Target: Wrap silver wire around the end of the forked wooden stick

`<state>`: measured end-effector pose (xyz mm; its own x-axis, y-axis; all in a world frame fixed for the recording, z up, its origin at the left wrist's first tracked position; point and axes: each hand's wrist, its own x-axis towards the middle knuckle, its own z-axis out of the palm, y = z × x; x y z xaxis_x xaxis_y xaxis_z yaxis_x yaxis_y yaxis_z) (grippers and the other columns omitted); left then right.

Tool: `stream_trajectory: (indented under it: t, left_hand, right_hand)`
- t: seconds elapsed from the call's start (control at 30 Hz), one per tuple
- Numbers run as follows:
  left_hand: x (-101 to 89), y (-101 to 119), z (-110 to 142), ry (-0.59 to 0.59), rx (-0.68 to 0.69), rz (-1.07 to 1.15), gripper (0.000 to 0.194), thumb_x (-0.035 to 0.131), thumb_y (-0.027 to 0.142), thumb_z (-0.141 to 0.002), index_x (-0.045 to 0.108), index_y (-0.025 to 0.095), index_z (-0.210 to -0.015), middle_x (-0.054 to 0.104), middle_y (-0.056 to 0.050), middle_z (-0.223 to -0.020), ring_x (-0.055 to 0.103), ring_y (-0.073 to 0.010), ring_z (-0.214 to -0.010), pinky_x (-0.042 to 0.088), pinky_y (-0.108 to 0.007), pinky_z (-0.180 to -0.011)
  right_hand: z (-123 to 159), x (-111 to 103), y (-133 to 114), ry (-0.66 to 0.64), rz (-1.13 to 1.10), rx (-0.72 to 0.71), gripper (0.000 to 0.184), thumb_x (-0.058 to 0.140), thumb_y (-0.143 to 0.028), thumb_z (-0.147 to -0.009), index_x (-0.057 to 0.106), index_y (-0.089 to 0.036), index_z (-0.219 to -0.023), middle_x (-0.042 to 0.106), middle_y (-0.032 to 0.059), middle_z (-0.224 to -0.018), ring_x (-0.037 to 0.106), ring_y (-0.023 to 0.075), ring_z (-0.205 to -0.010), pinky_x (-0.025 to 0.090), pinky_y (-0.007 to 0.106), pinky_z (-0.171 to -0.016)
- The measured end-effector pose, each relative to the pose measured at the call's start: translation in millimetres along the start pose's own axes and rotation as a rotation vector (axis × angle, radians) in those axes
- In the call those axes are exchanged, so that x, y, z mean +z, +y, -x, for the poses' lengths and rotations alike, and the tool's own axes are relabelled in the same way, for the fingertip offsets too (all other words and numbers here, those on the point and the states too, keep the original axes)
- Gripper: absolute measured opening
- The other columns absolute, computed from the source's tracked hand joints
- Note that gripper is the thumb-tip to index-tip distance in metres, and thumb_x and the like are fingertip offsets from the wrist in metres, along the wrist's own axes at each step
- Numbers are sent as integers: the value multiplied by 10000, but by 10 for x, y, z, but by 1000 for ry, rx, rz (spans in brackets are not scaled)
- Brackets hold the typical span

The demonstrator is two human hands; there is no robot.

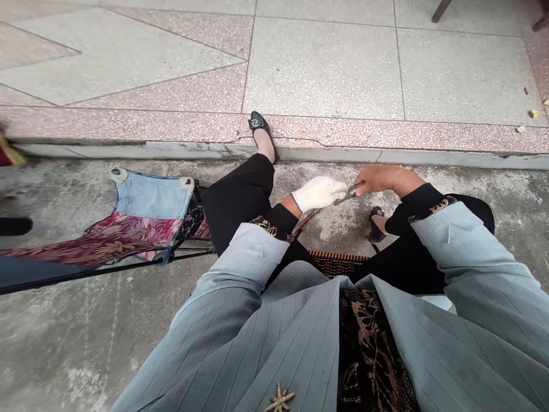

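The left hand (321,193) in a white cloth glove and the bare right hand (377,178) both grip a thin, grey, metal-looking stick (353,190) between them. This looks like holding; the next move needs steadiness.

It's matt knitted cloth on the glove (318,193), a dull metallic look to the rod (352,190); rough concrete ground (137,326) here, smoother stone-like tiles (326,68) there, denim on the chair (148,193), wicker-like weave on the seat (338,264)!
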<state>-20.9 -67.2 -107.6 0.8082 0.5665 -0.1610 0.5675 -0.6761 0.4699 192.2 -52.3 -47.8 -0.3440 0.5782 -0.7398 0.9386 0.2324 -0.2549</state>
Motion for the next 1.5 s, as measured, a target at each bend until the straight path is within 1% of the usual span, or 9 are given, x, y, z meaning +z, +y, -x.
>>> stream_trajectory:
  t: [0.23, 0.43, 0.53, 0.7, 0.87, 1.1, 1.3, 1.4, 1.5]
  left_hand:
    - [-98, -75, 14, 97, -7, 447, 306, 492, 330, -953, 731, 139, -966, 723, -30, -858, 632, -167, -782, 459, -271, -764]
    - [46, -135, -98, 232, -84, 938, 297, 616, 438, -905, 638, 145, -857, 635, -26, -722, 547, -126, -630, 447, -267, -642]
    - [102, -92, -82, 138, -48, 1044, 362, 573, 496, -934, 598, 161, -798, 501, 20, -605, 407, -90, -521, 346, -242, -534]
    - [64, 7, -20, 69, -55, 974, 375, 539, 505, -941, 615, 155, -830, 485, 26, -636, 386, -85, -544, 312, -235, -538]
    - [22, -1, -37, 101, -56, 698, 361, 489, 451, -951, 648, 145, -844, 624, -12, -768, 504, -120, -667, 398, -255, -664]
    - [6, 24, -50, 41, -145, 147, 352, 454, 378, -986, 740, 179, -1038, 744, -77, -985, 655, -216, -886, 438, -293, -767]
    - [-141, 75, 61, -37, -10, 8, 332, 463, 339, -974, 761, 217, -1052, 751, -63, -943, 670, -223, -848, 410, -298, -724]
    - [-180, 17, 127, 5, 74, 196, 340, 448, 350, -971, 750, 198, -1007, 741, -53, -923, 658, -204, -835, 435, -293, -762]
    - [-163, -36, 167, 115, 32, 454, 323, 476, 380, -958, 725, 177, -987, 729, -56, -899, 646, -202, -840, 463, -301, -786]
  right_hand:
    - [87, -86, 188, -279, -392, -328, 458, 751, -580, -815, 794, -180, -1034, 659, -4, -681, 525, 123, -590, 390, 284, -604]
    - [209, -145, 247, -53, -733, -431, 500, 778, -631, -774, 767, -188, -1005, 642, -26, -706, 507, 88, -579, 389, 254, -582]
    - [276, -168, 192, 90, -818, -392, 457, 778, -617, -780, 744, -181, -910, 649, -5, -736, 547, 110, -634, 418, 264, -608]
    - [224, -142, 135, 295, -827, -221, 319, 719, -499, -860, 716, -180, -866, 606, 2, -698, 498, 115, -605, 402, 276, -588]
    - [38, -82, 150, 429, -547, -58, 295, 676, -423, -899, 749, -151, -986, 597, 13, -713, 530, 141, -643, 403, 299, -630]
    - [-65, -3, -14, 321, -12, 132, 394, 630, -464, -965, 750, -113, -1099, 710, 161, -972, 623, 254, -835, 397, 350, -667]
    - [-22, 128, -45, 28, -49, -109, 232, 737, -403, -893, 785, -181, -940, 717, 85, -844, 596, 199, -709, 387, 335, -637]
    - [30, 182, -1, -115, -275, -276, 252, 740, -453, -862, 763, -202, -870, 639, -1, -671, 528, 143, -601, 382, 303, -606]
    - [95, 201, 54, -80, -556, -420, 338, 735, -530, -830, 733, -196, -877, 623, -34, -658, 521, 116, -576, 397, 275, -591]
